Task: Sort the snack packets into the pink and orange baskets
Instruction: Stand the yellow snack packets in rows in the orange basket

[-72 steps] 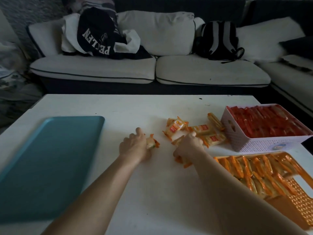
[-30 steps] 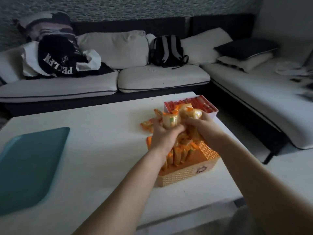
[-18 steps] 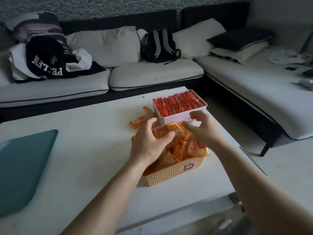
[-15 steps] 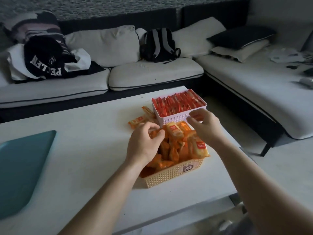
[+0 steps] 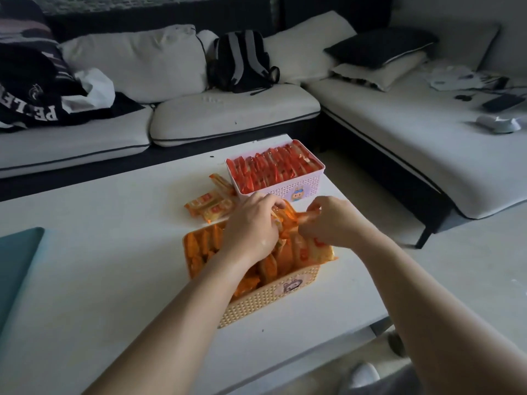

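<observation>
snack packets (image 5: 209, 207): few orange loose on worktop (image 5: 114, 238) | left hand (image 5: 251, 226): fingers curled on packets in orange basket (image 5: 265, 302) | pink basket (image 5: 309, 184): behind, holds red packets (image 5: 271, 166) | right hand (image 5: 328, 220): fingers pinching packet in orange basket

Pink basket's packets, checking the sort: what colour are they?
Red packets fill the pink basket; head view.

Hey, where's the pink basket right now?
In the head view, the pink basket sits far right on the white table, just beyond the orange basket, loose packets at its left.
</observation>
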Available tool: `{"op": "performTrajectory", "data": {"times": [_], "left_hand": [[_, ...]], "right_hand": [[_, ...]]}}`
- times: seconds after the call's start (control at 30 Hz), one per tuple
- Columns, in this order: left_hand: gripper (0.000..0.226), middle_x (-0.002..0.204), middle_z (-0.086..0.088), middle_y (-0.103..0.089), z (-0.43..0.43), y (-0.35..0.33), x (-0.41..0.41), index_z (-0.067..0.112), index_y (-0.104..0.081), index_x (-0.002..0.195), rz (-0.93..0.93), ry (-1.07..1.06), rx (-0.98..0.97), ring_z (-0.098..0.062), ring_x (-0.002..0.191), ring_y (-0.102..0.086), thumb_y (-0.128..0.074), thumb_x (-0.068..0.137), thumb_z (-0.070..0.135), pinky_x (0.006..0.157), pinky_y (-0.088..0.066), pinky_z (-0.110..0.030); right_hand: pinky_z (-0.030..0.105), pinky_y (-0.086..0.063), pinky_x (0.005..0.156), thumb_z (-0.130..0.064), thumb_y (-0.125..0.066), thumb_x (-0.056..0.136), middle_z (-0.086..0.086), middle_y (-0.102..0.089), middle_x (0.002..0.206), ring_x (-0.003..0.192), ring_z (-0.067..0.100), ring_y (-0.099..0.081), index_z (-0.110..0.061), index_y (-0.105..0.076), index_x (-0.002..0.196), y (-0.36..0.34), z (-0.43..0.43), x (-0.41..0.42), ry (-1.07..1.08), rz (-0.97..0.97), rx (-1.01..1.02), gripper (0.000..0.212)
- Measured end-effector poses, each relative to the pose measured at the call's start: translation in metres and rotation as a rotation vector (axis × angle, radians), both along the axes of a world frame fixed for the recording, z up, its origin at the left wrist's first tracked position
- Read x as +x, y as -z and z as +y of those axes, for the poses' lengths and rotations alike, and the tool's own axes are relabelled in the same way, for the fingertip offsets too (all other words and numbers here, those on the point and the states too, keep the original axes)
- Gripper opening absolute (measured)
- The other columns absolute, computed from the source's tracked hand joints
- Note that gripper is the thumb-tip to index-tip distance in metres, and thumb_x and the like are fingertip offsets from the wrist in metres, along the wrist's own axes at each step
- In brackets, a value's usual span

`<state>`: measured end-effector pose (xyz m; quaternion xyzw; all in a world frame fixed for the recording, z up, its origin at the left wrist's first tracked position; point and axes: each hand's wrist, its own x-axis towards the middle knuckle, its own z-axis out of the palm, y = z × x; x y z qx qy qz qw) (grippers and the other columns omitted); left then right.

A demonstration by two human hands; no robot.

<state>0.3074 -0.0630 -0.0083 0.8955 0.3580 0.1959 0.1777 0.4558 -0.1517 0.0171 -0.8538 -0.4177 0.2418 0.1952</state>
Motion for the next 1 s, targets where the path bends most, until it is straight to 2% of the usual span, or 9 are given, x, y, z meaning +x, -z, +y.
{"op": "performTrajectory", "data": {"times": [0.1, 0.23, 0.33, 0.47, 0.57, 0.63, 0.73, 0.87, 1.0], "left_hand": [[0.053, 0.150, 0.009, -0.047, 0.011, -0.004, 0.004, 0.030, -0.052, 0.138, 0.211, 0.120, 0.003, -0.017, 0.142, -0.035, -0.060, 0.091, 0.008, 0.116, -0.030, -0.036], [0.069, 0.156, 0.014, -0.037, 0.024, -0.002, 0.001, 0.044, -0.045, 0.142, 0.488, 0.217, 0.025, -0.018, 0.148, -0.021, -0.058, 0.086, 0.005, 0.123, -0.018, -0.043], [0.065, 0.147, 0.013, -0.041, 0.029, -0.001, -0.011, 0.047, -0.052, 0.135, 0.513, 0.222, 0.075, -0.019, 0.142, -0.024, -0.061, 0.086, 0.006, 0.121, -0.016, -0.042], [0.060, 0.148, 0.011, -0.041, 0.035, -0.004, -0.035, 0.040, -0.052, 0.137, 0.533, 0.183, 0.099, -0.019, 0.142, -0.027, -0.067, 0.086, 0.012, 0.120, -0.019, -0.041], [0.056, 0.146, 0.011, -0.045, 0.039, -0.012, -0.048, 0.036, -0.053, 0.135, 0.533, 0.145, 0.051, -0.018, 0.142, -0.032, -0.068, 0.083, 0.018, 0.122, -0.020, -0.042], [0.047, 0.134, 0.011, -0.053, 0.040, -0.017, -0.052, 0.035, -0.056, 0.126, 0.462, 0.118, 0.011, -0.018, 0.133, -0.043, -0.067, 0.081, 0.025, 0.119, -0.029, -0.042], [0.043, 0.120, 0.012, -0.057, 0.033, -0.019, -0.045, 0.031, -0.058, 0.120, 0.340, 0.157, -0.075, -0.016, 0.119, -0.051, -0.063, 0.078, 0.035, 0.103, -0.045, -0.040], [0.044, 0.117, 0.009, -0.058, 0.012, -0.013, -0.024, 0.027, -0.062, 0.118, 0.420, 0.290, -0.115, -0.016, 0.116, -0.052, -0.063, 0.075, 0.035, 0.098, -0.048, -0.038], [0.031, 0.113, 0.008, -0.059, 0.000, 0.000, -0.016, 0.028, -0.059, 0.107, 0.449, 0.328, -0.108, -0.017, 0.116, -0.052, -0.063, 0.077, 0.034, 0.103, -0.044, -0.036]], "right_hand": [[0.029, -0.055, 0.060, -0.033, -0.065, 0.088, -0.001, -0.068, 0.095, 0.083, 0.013, -0.067, -0.021, -0.060, 0.110, -0.003, -0.003, 0.021, 0.211, 0.289, 0.257, 0.026], [0.032, -0.062, 0.074, -0.022, -0.068, 0.092, 0.006, -0.070, 0.107, 0.095, 0.018, -0.071, -0.014, -0.061, 0.120, 0.004, 0.000, 0.032, 0.294, 0.547, 0.511, 0.030], [0.034, -0.063, 0.080, -0.018, -0.076, 0.087, 0.004, -0.065, 0.111, 0.098, 0.019, -0.069, -0.018, -0.060, 0.122, 0.008, 0.008, 0.028, 0.259, 0.510, 0.600, 0.038], [0.017, -0.053, 0.054, -0.016, -0.081, 0.083, -0.003, -0.060, 0.111, 0.089, 0.012, -0.066, -0.030, -0.054, 0.124, 0.010, 0.015, 0.024, 0.119, 0.281, 0.461, 0.051], [0.019, -0.057, 0.063, -0.021, -0.082, 0.082, -0.007, -0.061, 0.112, 0.093, 0.014, -0.066, -0.036, -0.052, 0.120, 0.012, 0.015, 0.023, -0.034, 0.131, 0.335, 0.050], [0.020, -0.058, 0.068, -0.022, -0.080, 0.083, -0.009, -0.060, 0.112, 0.096, 0.015, -0.066, -0.036, -0.053, 0.121, 0.012, 0.014, 0.023, -0.099, 0.096, 0.292, 0.049], [0.022, -0.059, 0.074, -0.019, -0.076, 0.085, -0.011, -0.061, 0.109, 0.098, 0.015, -0.065, -0.033, -0.055, 0.121, 0.008, 0.011, 0.025, -0.130, 0.135, 0.278, 0.043], [0.023, -0.057, 0.075, -0.013, -0.068, 0.089, -0.007, -0.063, 0.111, 0.100, 0.014, -0.064, -0.028, -0.060, 0.116, 0.006, 0.007, 0.030, -0.129, 0.243, 0.269, 0.032], [0.035, -0.060, 0.083, -0.008, -0.065, 0.089, -0.002, -0.062, 0.114, 0.103, 0.019, -0.062, -0.025, -0.059, 0.117, 0.003, 0.006, 0.033, -0.014, 0.273, 0.435, 0.033]]}}
